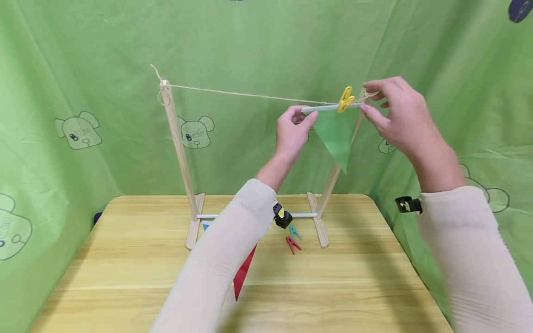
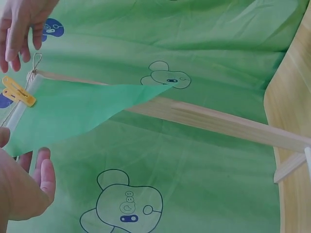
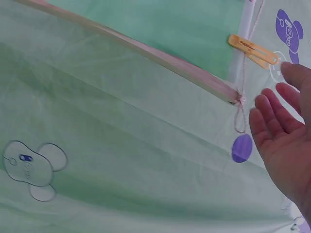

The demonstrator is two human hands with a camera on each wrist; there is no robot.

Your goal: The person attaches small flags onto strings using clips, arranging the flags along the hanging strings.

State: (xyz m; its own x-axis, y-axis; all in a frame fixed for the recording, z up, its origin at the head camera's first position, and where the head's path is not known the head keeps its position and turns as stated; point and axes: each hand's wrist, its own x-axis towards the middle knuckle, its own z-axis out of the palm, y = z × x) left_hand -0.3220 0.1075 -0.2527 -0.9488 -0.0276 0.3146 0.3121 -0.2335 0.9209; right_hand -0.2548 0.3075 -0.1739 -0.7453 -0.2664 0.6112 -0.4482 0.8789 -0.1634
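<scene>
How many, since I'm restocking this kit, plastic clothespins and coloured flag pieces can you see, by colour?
Yellow plastic clothespin: 1
Teal plastic clothespin: 1
Pinkish-red plastic clothespin: 1
Green triangular pennant: 1
Red pointed flag piece, partly hidden: 1
Blue flag piece, mostly hidden: 1
Total: 6 in view
</scene>
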